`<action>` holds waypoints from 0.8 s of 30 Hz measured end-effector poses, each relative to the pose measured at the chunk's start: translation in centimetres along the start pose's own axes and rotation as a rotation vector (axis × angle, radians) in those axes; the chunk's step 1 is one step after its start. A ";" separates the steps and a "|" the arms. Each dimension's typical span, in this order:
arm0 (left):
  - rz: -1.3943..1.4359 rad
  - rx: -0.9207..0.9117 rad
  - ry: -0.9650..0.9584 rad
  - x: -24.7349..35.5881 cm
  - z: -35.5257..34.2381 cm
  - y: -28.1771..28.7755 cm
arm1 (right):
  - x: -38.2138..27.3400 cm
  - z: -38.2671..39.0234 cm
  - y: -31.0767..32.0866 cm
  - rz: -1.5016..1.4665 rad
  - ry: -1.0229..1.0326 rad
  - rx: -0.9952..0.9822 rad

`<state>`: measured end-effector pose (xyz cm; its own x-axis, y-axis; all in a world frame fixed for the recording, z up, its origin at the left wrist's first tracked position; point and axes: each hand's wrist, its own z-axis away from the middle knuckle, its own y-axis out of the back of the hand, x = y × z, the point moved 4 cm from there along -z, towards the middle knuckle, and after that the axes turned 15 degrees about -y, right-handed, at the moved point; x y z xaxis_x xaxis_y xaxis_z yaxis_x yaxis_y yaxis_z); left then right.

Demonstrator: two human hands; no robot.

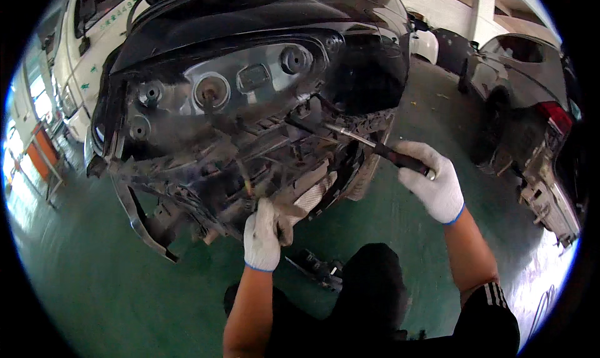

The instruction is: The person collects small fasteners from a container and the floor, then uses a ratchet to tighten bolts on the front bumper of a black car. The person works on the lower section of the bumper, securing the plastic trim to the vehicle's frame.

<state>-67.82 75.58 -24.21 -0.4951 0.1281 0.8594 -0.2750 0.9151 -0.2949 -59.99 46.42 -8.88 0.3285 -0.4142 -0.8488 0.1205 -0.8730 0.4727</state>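
In my raised right hand [431, 178], gloved in white, is a hammer [356, 136] with a black grip and a bright metal shaft. Its dark head lies over the torn rear panel of a black car [250, 130]. My left hand [267, 232], also gloved, is closed at the lower edge of that damaged rear. What its fingers grip is hard to make out; a thin piece with a yellowish part [248, 188] rises just above them. Beside this hand hangs a silvery ribbed heat shield [314, 195].
A bent strip [140, 217] juts down at the car's lower left. A black part [315, 269] lies on the green floor [100, 264] by my knee. At right stands a grey car [525, 77] with its end stripped; a white vehicle [97, 64] is at left.
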 end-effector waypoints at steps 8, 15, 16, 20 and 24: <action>0.012 -0.247 0.019 1.7 2.0 7.5 | 5.1 0.2 -2.6 -1.000 -0.441 -0.272; -0.042 -0.209 0.058 2.2 0.3 10.2 | 5.1 1.3 -4.6 -1.195 -0.450 -0.444; -0.059 -0.183 0.064 2.0 0.1 10.2 | 5.1 1.3 -4.7 -1.200 -0.443 -0.391; -0.064 -0.149 0.065 0.8 0.2 10.8 | 5.6 0.9 -4.5 -1.227 -0.452 -0.453; -0.071 -0.151 0.010 0.5 0.0 11.0 | 6.8 -0.4 -4.2 -1.239 -0.414 -0.556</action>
<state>-71.07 85.69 -27.03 -0.4708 0.0643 0.8799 -0.1816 0.9689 -0.1679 -57.92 47.42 -16.55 -0.5421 0.4032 -0.7373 0.5025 -0.5477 -0.6689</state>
